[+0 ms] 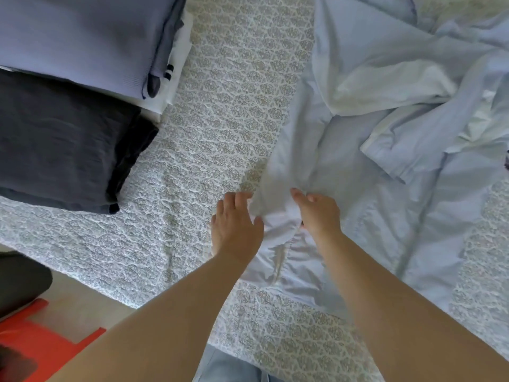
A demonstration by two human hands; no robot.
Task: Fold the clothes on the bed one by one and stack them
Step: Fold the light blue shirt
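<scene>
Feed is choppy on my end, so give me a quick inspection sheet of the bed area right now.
Surface: patterned quilted bedspread, bare in the middle.
Job's things: pale blue garment spread out and crumpled on the right; folded dark stack and folded lavender stack on the left.
Clutter: nothing seen.
Grippers: left hand and right hand at the garment's near edge; right hand pinches fabric, left hand's fingers are extended.
Cables: nothing seen.
Surroundings: red object on the floor, lower left.

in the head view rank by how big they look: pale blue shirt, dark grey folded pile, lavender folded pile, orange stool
1. pale blue shirt
2. dark grey folded pile and lavender folded pile: alike, both cropped
3. orange stool, mostly out of frame
</scene>
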